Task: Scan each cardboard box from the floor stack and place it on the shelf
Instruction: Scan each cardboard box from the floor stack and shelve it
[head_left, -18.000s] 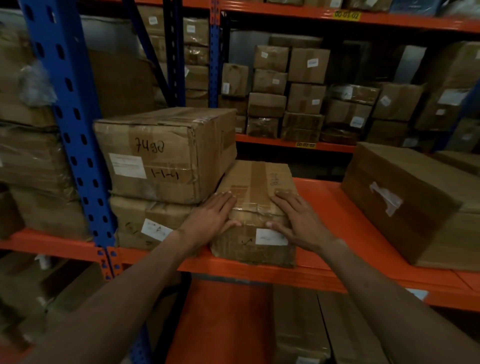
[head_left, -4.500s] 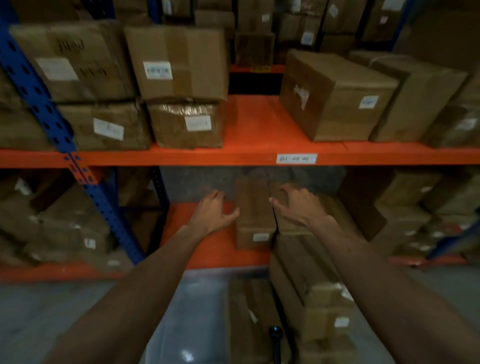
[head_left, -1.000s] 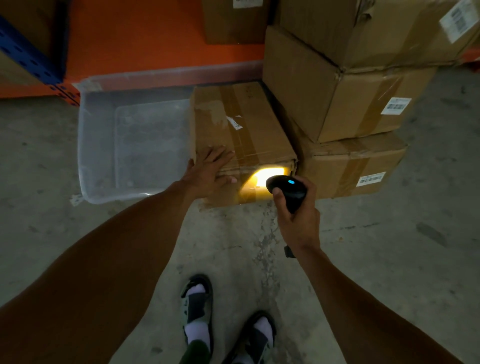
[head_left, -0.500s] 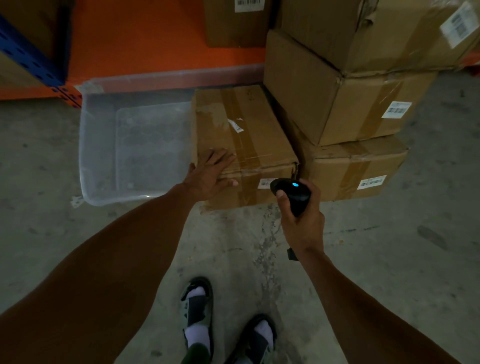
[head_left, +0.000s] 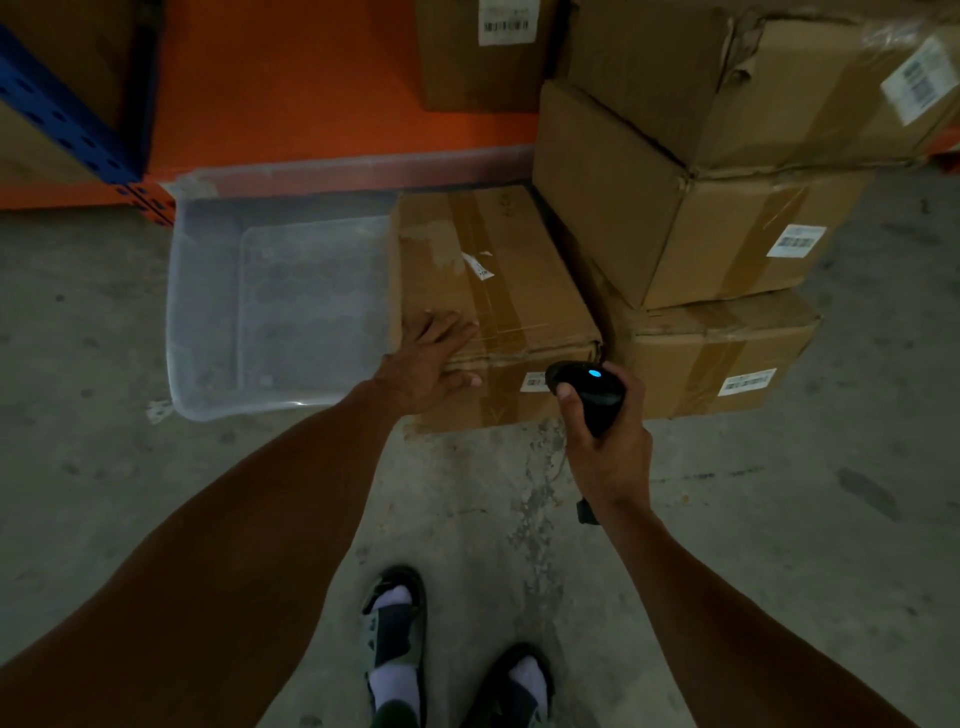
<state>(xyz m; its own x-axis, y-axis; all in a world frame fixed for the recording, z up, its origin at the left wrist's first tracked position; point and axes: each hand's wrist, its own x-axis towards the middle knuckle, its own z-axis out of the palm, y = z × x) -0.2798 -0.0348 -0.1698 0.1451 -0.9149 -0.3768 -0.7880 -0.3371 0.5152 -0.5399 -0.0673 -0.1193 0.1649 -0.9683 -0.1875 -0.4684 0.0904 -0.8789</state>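
Note:
A taped cardboard box (head_left: 498, 275) lies on the concrete floor, with a small white label (head_left: 534, 382) on its near side. My left hand (head_left: 428, 364) rests flat on the box's near left corner, fingers straight. My right hand (head_left: 605, 441) grips a black barcode scanner (head_left: 589, 392) with a blue light on top, held just in front of that label. To the right, more boxes (head_left: 675, 228) stand stacked on the floor, each with a barcode label.
A clear plastic tub (head_left: 270, 306) sits on the floor left of the box. The orange lower shelf (head_left: 291, 78) runs behind, holding another labelled box (head_left: 483, 52), with a blue upright (head_left: 62, 114) at left. My feet in sandals (head_left: 395, 644) stand on bare concrete.
The scanner's bright yellow light on the box label, lit a second ago, has gone out. My right hand with the scanner dropped slightly. My left hand stays on the box.

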